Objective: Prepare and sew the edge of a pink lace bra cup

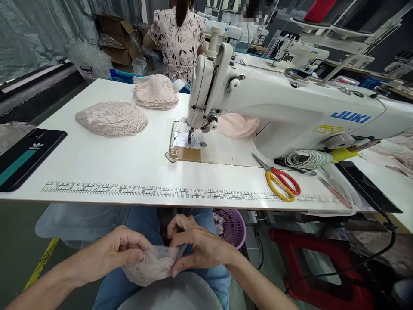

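- White worktable [129, 163] fills the middle of a sewing workshop, with a printed ruler strip along its near edge; both hands sit below that edge, over the lap.
- Fingers of the left hand [118, 252] are pinched together on the left side of a pale pink lace piece [151, 267].
- Fingers of the right hand [196, 247] are curled and clamped on the right edge of the same lace piece, thumb underneath.
- Beyond the hands, a purple basket [235, 228] hangs just under the table edge.
- On the table, a sewing machine [290, 112] stands right of centre; scissors [280, 181] with red and yellow handles lie in front of it.
- Left of the machine lie two heaps of pink lace [111, 118], and further left, at the table's edge, a dark phone [26, 157].
- Behind the machine sits another person [179, 38] in a floral top, back turned.
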A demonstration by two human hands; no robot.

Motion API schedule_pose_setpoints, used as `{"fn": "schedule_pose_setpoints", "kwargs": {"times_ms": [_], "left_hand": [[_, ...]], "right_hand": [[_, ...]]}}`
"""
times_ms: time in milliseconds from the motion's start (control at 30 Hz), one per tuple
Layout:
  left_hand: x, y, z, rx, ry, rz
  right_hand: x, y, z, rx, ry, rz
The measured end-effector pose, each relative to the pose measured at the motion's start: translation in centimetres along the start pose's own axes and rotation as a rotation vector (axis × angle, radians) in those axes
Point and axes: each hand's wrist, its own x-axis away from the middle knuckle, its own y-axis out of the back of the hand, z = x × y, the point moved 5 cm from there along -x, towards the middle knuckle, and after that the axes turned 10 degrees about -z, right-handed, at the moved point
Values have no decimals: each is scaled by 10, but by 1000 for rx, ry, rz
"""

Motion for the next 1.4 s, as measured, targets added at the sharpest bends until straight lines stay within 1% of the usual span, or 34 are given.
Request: {"fn": "schedule_pose_setpoints", "kwargs": {"times_ms": [67, 167, 233, 367, 500, 633, 733, 833, 967, 1067, 1133, 1233, 1333, 1400], "left_hand": [[2, 5, 3, 7, 11, -29], [9, 13, 3, -5, 15, -70], [13, 13, -2, -25, 15, -56], [10, -3, -10, -33, 43, 37], [-4, -19, -5, -37, 58, 14], [-10, -25, 1, -15, 43, 14], [-9, -21, -2, -15, 43, 9], [-5, -16, -4, -20, 46, -11], [0, -8, -1, -24, 40, -37], [2, -3, 5, -8, 54, -36], [2, -1, 10, 13, 66, -23], [3, 1, 16, 23, 71, -12], [4, 3, 18, 40, 64, -8], [4, 3, 16, 64, 60, -5]], "right_hand": [[0, -1, 0, -57, -25, 10], [-2, -4, -1, -191, -107, 18], [-3, -5, -1, -257, -148, 10], [-8, -10, 2, -305, -199, 58], [-10, -12, 0, -316, -245, 125], [-6, -10, -6, -394, -320, 157], [-3, -7, -7, -363, -266, 157], [-1, -5, -6, -184, -194, 120], [2, -8, -8, 22, -229, 124], [4, -11, -8, 66, -251, 141], [4, -11, -8, 67, -244, 133], [2, -10, -7, 45, -209, 83], [-1, -10, -8, -113, -213, 70], [-4, -10, -10, -259, -234, 103]]}}
